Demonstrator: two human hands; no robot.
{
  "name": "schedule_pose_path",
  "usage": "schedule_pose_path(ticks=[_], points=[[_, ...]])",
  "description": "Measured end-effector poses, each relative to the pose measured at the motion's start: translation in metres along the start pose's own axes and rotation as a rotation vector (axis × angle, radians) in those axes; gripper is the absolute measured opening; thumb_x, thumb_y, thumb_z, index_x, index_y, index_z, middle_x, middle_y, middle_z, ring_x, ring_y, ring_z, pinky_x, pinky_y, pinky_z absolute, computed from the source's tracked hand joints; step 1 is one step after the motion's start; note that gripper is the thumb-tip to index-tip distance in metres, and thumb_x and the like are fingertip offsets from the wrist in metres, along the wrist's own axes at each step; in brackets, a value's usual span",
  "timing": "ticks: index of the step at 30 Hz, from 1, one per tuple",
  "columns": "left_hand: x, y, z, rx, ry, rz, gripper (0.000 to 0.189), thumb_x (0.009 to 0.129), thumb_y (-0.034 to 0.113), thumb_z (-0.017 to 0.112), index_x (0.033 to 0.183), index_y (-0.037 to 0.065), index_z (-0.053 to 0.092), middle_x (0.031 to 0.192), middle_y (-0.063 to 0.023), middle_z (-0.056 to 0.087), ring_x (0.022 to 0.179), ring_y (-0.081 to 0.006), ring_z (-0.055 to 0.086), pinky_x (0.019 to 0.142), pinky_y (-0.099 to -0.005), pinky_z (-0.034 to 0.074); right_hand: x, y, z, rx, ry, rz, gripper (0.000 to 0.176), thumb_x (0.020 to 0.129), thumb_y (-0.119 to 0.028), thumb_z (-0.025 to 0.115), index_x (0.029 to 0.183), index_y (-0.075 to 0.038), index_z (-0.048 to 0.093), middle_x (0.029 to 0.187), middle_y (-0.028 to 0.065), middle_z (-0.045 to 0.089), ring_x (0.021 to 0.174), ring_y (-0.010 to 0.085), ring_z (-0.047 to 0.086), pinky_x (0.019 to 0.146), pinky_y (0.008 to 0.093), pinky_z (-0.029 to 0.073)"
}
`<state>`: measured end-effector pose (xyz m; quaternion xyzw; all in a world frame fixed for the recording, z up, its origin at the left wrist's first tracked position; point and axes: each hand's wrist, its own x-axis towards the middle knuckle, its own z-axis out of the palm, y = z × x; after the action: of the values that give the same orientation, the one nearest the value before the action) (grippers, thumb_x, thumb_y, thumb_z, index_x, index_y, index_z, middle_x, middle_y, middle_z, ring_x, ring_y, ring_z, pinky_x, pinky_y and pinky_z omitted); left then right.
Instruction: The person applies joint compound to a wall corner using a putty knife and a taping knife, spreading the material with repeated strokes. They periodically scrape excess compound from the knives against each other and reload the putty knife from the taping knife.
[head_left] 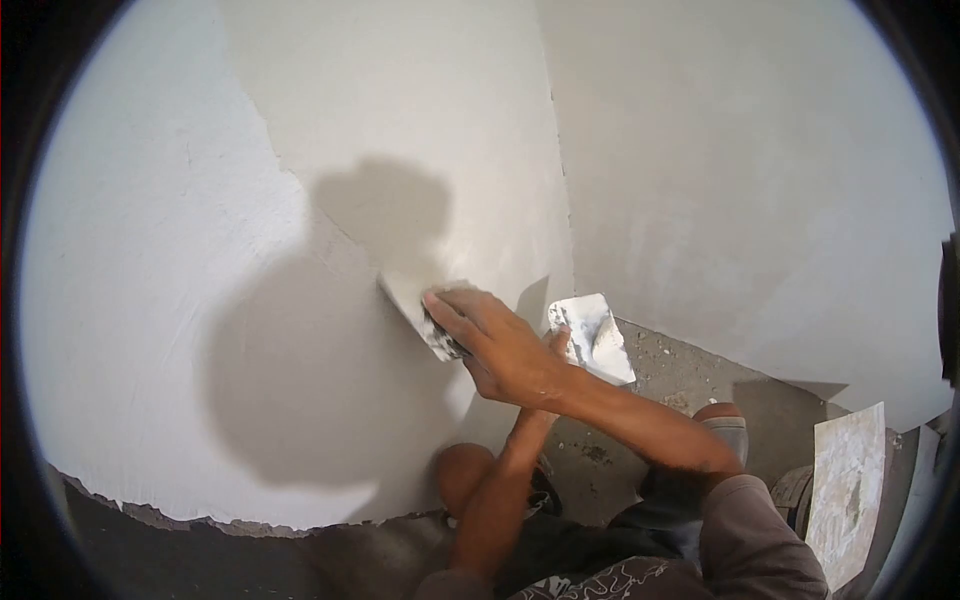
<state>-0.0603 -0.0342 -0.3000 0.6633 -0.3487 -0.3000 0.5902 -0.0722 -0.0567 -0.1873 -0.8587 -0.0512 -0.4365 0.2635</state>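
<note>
My right hand [505, 345] is closed around a plastering trowel [408, 308], its blade lying against the pale wall [330, 400] near the corner. The thumb and fingers wrap the trowel's grip, which they partly cover. Behind my right forearm, my left hand [558, 345] grips a flat plate [600, 345] smeared with white plaster, its thumb showing over the near edge. Most of the left fingers are hidden by the right hand and the plate. A large shadow falls on the wall around the trowel, and a ragged line separates smoother grey plaster from a whiter patch at left.
A second wall [760, 200] meets the first at a vertical corner. Below lies a grey floor [655, 360] with crumbs of debris. At lower right a stained board [850, 490] leans beside a dark round object [793, 498]. My knees and feet are close under my arms.
</note>
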Motion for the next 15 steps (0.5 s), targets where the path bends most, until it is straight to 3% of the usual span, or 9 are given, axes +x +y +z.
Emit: schedule_pose_path(ticks=[2,4,7,9,11,14,15], points=[[-0.008,-0.01,0.004,-0.057,-0.009,0.033,0.047,0.099,0.036,0.049,0.12,-0.005,0.058,0.11,-0.0111,0.065,0.1,-0.0261,0.059,0.096,-0.0355,0.041,-0.015,-0.007,-0.025,0.063,-0.086,0.02,0.073,0.071,0.011,0.057,0.141,-0.003,0.041,0.133,0.022,0.048,0.123,0.0376,0.048,0.104,0.0421,0.041],[-0.011,-0.02,0.006,-0.35,-0.056,-0.063,0.042,0.1,0.034,0.049,0.119,-0.003,0.058,0.107,-0.0095,0.064,0.096,-0.0229,0.06,0.09,-0.0341,0.045,-0.016,-0.02,-0.062,0.099,-0.133,0.09,0.066,0.075,0.008,0.056,0.138,-0.002,0.044,0.132,0.0211,0.05,0.119,0.0343,0.052,0.101,0.0409,0.044],[-0.005,-0.026,0.0,-0.686,-0.105,-0.188,0.037,0.1,0.031,0.05,0.118,0.0,0.057,0.103,-0.0078,0.062,0.09,-0.0192,0.062,0.083,-0.0328,0.05,-0.029,-0.023,-0.106,0.249,0.01,0.196,0.046,0.087,0.0,0.051,0.133,-0.001,0.048,0.123,0.017,0.057,0.102,0.0244,0.06,0.088,0.0366,0.05],[-0.009,-0.016,-0.006,-0.67,-0.107,-0.248,0.035,0.1,0.03,0.049,0.117,0.001,0.057,0.102,-0.0081,0.063,0.089,-0.019,0.064,0.08,-0.0333,0.052,-0.053,-0.016,-0.122,0.317,0.152,0.5,0.033,0.095,-0.009,0.049,0.127,-0.001,0.053,0.107,0.0098,0.063,0.088,0.0131,0.058,0.073,0.0317,0.05],[-0.012,0.008,-0.006,-0.636,-0.071,-0.325,0.035,0.099,0.029,0.048,0.117,0.0,0.057,0.101,-0.009,0.064,0.089,-0.0201,0.065,0.079,-0.0344,0.053,-0.077,-0.008,-0.143,0.154,0.109,0.972,0.028,0.095,-0.012,0.055,0.119,0.001,0.057,0.098,0.0042,0.064,0.085,0.009,0.054,0.073,0.0275,0.046],[-0.016,0.019,-0.005,-0.722,-0.024,-0.445,0.038,0.098,0.028,0.048,0.119,-0.002,0.056,0.105,-0.0122,0.065,0.091,-0.0233,0.067,0.081,-0.0369,0.056,-0.104,0.01,-0.148,0.747,0.538,0.831,0.021,0.093,-0.009,0.054,0.111,0.0,0.06,0.092,0.0021,0.061,0.083,0.011,0.054,0.076,0.0277,0.045],[-0.015,0.02,-0.005,-0.748,-0.03,-0.437,0.038,0.097,0.028,0.047,0.12,-0.002,0.055,0.106,-0.0132,0.066,0.092,-0.0238,0.067,0.082,-0.0375,0.056,-0.106,0.01,-0.155,0.713,0.534,0.835,0.021,0.093,-0.01,0.055,0.111,0.001,0.06,0.093,0.0007,0.06,0.083,0.0092,0.052,0.076,0.0269,0.044]])
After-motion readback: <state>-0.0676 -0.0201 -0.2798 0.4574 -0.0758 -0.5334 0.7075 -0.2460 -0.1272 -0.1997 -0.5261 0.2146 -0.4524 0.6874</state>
